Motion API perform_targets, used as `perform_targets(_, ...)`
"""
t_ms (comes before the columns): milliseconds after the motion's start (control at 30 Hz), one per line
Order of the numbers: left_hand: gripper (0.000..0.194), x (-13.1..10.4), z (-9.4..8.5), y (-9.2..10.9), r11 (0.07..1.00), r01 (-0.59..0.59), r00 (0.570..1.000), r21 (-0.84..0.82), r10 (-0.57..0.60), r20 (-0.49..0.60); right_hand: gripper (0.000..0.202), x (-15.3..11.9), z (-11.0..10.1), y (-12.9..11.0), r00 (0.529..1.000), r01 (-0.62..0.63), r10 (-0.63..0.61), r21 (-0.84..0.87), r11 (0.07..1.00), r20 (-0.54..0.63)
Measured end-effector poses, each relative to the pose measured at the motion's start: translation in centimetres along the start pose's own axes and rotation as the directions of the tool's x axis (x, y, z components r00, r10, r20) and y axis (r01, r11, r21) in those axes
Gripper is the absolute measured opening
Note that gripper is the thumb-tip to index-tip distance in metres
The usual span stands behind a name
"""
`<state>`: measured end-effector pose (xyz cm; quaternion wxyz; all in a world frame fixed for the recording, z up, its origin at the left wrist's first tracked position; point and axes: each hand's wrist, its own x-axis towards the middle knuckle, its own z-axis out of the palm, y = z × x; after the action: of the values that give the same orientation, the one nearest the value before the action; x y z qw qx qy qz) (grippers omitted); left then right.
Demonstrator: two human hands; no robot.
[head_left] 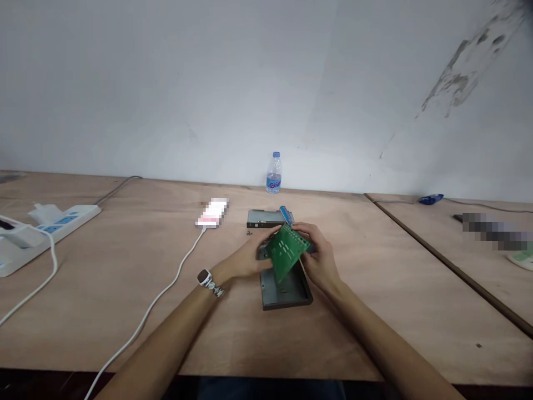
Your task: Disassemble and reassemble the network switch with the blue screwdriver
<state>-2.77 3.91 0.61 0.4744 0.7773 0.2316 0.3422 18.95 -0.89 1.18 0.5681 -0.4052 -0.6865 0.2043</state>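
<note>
A green circuit board [288, 253] is held tilted between my two hands, one corner pointing down toward me. My left hand [247, 260], with a watch [211, 282] on its wrist, grips the board's left side. On the right edge, the fingers of my right hand [321, 261] are closed, partly hidden behind the board. Beneath the board lies an open dark grey case half [287, 297] like a shallow tray. Another dark grey casing part [266, 218] rests just beyond my hands. A blue, red-marked stick-like object [286, 215] leans by it; its kind is unclear.
Tiny screws [249, 233] lie left of the casing part. A water bottle [273, 175] stands near the wall. To the left are a phone [212, 213] on a white cable [175, 278] and a power strip [62, 225]. A table seam [441, 258] runs along the right.
</note>
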Motion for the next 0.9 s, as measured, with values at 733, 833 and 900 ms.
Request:
perform_targets(733,0.126,1.4,2.7,-1.7,0.964,-0.095,0.897,0.249,0.191,-0.399,0.039,-0.6,0.7,-2.6,0.968,0.002,-0.026,0.097,0.995,0.25)
perform_targets(833,0.127,1.4,2.2,-1.5,0.948,-0.069,0.882,0.312,0.204,-0.424,0.04,-0.6,0.1,-2.7,0.971,-0.011,-0.01,0.086,0.996,0.238)
perform_targets(900,0.125,1.2,1.7,-1.3,0.925,-0.064,0.876,0.375,0.232,-0.422,0.039,-0.6,-0.1,-2.5,0.973,-0.002,-0.014,0.069,0.998,0.232)
